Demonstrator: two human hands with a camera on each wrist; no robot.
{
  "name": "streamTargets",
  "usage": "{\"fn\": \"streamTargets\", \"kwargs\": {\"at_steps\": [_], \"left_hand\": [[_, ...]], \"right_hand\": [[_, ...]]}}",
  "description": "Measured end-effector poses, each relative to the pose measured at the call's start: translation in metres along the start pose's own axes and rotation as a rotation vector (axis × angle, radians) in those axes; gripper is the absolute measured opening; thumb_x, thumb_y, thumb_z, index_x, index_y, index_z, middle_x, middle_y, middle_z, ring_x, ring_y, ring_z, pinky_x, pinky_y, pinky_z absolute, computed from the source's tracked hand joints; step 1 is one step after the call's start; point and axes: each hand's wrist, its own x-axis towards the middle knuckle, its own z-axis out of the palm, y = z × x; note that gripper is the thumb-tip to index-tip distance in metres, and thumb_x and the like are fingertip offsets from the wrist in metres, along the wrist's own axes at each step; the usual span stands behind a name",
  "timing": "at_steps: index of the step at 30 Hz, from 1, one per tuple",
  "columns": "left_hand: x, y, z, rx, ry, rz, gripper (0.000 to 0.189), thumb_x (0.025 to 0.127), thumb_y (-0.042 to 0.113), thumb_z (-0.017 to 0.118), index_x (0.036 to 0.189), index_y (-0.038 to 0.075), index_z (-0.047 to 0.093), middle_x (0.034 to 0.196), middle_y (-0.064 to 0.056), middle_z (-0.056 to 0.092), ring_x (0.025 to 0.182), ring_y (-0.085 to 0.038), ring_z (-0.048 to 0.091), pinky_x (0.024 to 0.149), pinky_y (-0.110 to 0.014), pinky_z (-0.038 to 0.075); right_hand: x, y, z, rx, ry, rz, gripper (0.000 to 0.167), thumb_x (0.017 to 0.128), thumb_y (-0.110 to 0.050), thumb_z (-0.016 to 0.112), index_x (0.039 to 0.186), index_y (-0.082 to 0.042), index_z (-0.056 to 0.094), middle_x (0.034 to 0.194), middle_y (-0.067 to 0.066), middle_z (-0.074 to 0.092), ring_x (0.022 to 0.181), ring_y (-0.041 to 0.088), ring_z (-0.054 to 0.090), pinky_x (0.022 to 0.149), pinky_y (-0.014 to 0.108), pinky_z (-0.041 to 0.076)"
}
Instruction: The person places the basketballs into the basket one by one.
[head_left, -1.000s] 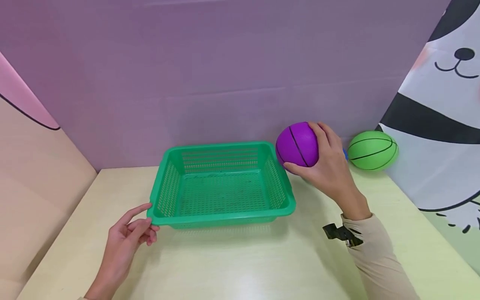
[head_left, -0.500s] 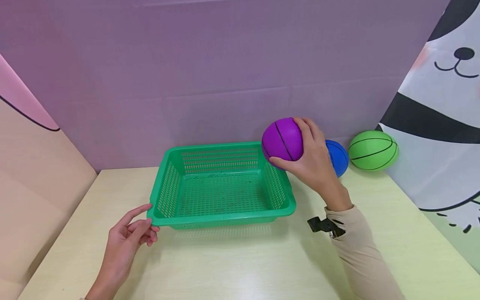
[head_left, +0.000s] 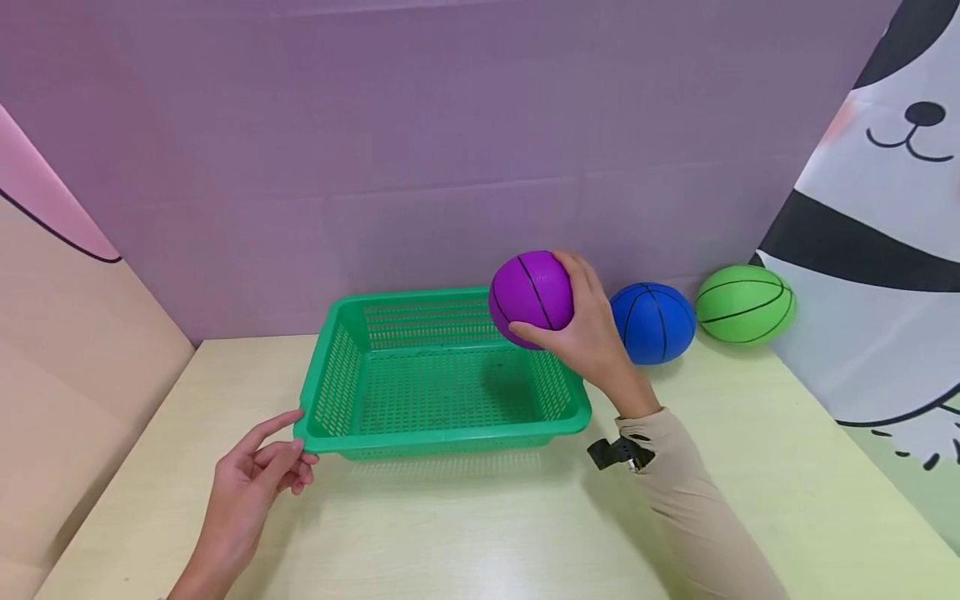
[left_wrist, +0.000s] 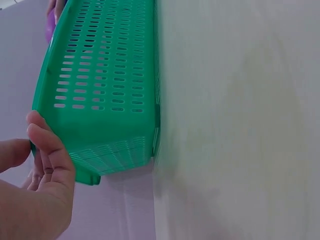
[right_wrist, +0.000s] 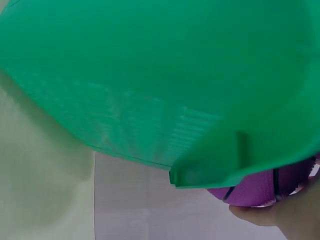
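Note:
A green plastic basket (head_left: 450,435) with slotted walls stands on the table. My left hand (head_left: 251,492) pinches its near left corner, thumb and fingers on the rim; the left wrist view shows this grip on the basket wall (left_wrist: 100,120) close up. With fingers and thumb spread round it, my right hand (head_left: 588,342) holds a purple ball (head_left: 528,300) with black lines above the right part of the basket. A shadow falls on the basket floor below. In the right wrist view the basket (right_wrist: 125,100) hides much of the purple ball (right_wrist: 255,189).
A blue ball (head_left: 654,325) and a light green ball (head_left: 746,304) sit side by side on the table (head_left: 465,525) at the back right. A purple cloth backdrop (head_left: 390,167) rises behind the basket, and a panda-printed panel (head_left: 885,242) stands along the right.
My right hand has carried the purple ball leftward from beside the basket's right rim to over its inside. The blue ball has come into full view. My left hand keeps its place.

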Motion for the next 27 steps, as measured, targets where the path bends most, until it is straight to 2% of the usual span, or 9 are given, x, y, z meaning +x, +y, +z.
{"fn": "streamTargets", "kwargs": {"at_steps": [6, 12, 18, 22, 27], "left_hand": [[0.0, -0.001, 0.0, -0.004, 0.015, 0.0, 0.042, 0.099, 0.007, 0.061, 0.139, -0.004, 0.05, 0.083, -0.011, 0.073, 0.064, -0.016, 0.063, 0.058, -0.023, 0.053], [-0.001, -0.002, 0.0, -0.029, 0.0, 0.006, 0.043, 0.1, 0.006, 0.06, 0.139, -0.005, 0.048, 0.083, -0.009, 0.073, 0.065, -0.015, 0.063, 0.058, -0.023, 0.053], [-0.001, -0.003, 0.0, -0.032, 0.018, 0.001, 0.042, 0.099, 0.006, 0.061, 0.139, -0.004, 0.05, 0.083, -0.008, 0.073, 0.065, -0.015, 0.062, 0.058, -0.023, 0.053], [-0.001, -0.003, 0.001, -0.037, 0.029, -0.003, 0.042, 0.099, 0.006, 0.061, 0.138, -0.005, 0.05, 0.082, -0.008, 0.073, 0.064, -0.015, 0.062, 0.058, -0.022, 0.052], [-0.001, -0.003, 0.001, -0.041, 0.033, -0.004, 0.042, 0.099, 0.006, 0.061, 0.138, -0.005, 0.05, 0.081, -0.007, 0.073, 0.063, -0.015, 0.062, 0.057, -0.022, 0.052]], "right_hand": [[0.0, 0.003, 0.009, 0.016, 0.02, -0.023, 0.1, 0.071, -0.047, 0.089, 0.153, -0.028, 0.034, 0.155, 0.002, 0.032, 0.128, 0.035, 0.047, 0.09, 0.057, 0.053], [-0.001, 0.002, 0.022, -0.001, -0.026, -0.04, 0.101, 0.07, -0.051, 0.088, 0.153, -0.032, 0.033, 0.157, 0.001, 0.03, 0.129, 0.035, 0.046, 0.088, 0.056, 0.054], [-0.001, 0.005, 0.034, -0.049, -0.056, -0.113, 0.099, 0.07, -0.045, 0.089, 0.152, -0.024, 0.037, 0.156, 0.005, 0.031, 0.134, 0.034, 0.039, 0.089, 0.055, 0.054], [-0.002, 0.006, 0.038, -0.074, -0.105, -0.151, 0.097, 0.07, -0.045, 0.089, 0.15, -0.021, 0.039, 0.154, 0.009, 0.033, 0.137, 0.033, 0.036, 0.089, 0.055, 0.054], [-0.003, 0.007, 0.04, -0.087, -0.143, -0.159, 0.097, 0.07, -0.047, 0.089, 0.149, -0.021, 0.04, 0.154, 0.009, 0.033, 0.137, 0.032, 0.035, 0.089, 0.053, 0.054]]}}
